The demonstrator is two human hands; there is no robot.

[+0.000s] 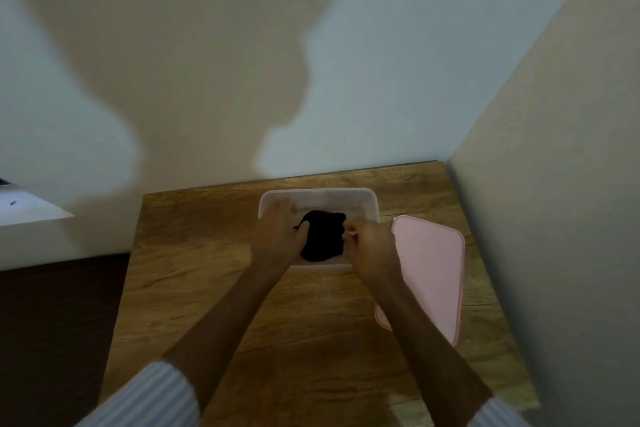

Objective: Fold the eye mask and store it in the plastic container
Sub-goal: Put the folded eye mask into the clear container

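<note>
A folded black fabric eye mask [323, 236], soft and matte with rounded edges, is recorded inside a translucent rectangular plastic container [360, 196] with rounded corners, which is set on a brown wood-grain table [194, 270] near its far edge. The mask is flanked by both hands. The left hand [278, 236] is laid against the mask's left side, its fingers curled loosely around the fabric, a thin dark strap end being visible by the thumb. The right hand [370, 246] is placed at the mask's right edge, its fingertips drawn together as if pinching the cloth; whether fabric is actually held there cannot be told. A flat pale pink plastic lid [433, 274], smooth and rounded at the corners, is kept just to the right of the container, apparently apart from it. The step in hand is judged to be the settling of the mask into the container: it is best pressed flat and even, the loose strap tucked under the fold, so that nothing is left above the rim.
</note>
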